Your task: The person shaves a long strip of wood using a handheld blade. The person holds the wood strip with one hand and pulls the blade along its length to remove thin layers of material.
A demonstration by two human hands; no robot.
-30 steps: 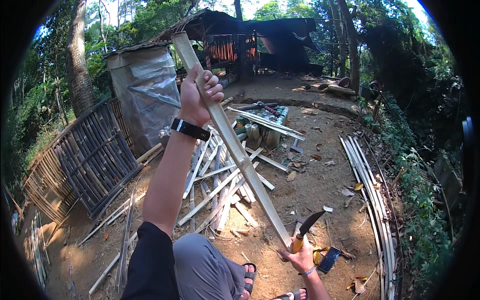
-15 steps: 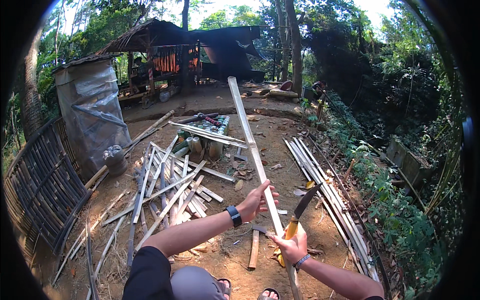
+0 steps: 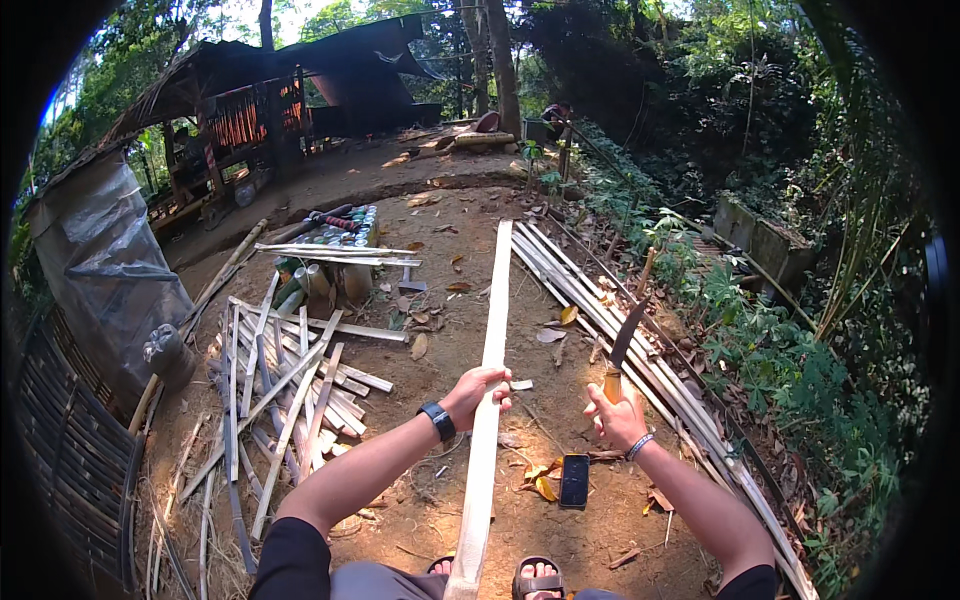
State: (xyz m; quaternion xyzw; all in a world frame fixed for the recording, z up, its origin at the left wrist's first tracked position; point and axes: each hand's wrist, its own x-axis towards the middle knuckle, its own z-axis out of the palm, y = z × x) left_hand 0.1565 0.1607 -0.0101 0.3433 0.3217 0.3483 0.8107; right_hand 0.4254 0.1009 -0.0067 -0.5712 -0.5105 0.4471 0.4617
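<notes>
A long pale bamboo slat (image 3: 497, 320) runs away from me, from between my feet toward the far ground. My left hand (image 3: 476, 398), a dark watch on its wrist, is closed around the slat near its middle. Off to the right, my right hand (image 3: 617, 415) grips a knife by its yellowish handle (image 3: 612, 385). The knife's dark, broad blade (image 3: 629, 335) points up and away, apart from the slat. On the ground between the slat and my right forearm lies a black phone (image 3: 574, 480).
Cut bamboo strips (image 3: 300, 400) are heaped at left, and long poles (image 3: 640, 360) lie at right beside plants. Farther off are a block of bamboo tubes (image 3: 340, 265) with tools on top, a plastic-wrapped stall (image 3: 110, 260) and a roofed shelter (image 3: 270, 120).
My left hand has closed around the slat, whose near end has swung left between my feet. My right hand has moved away from it with the knife. The view has turned right.
</notes>
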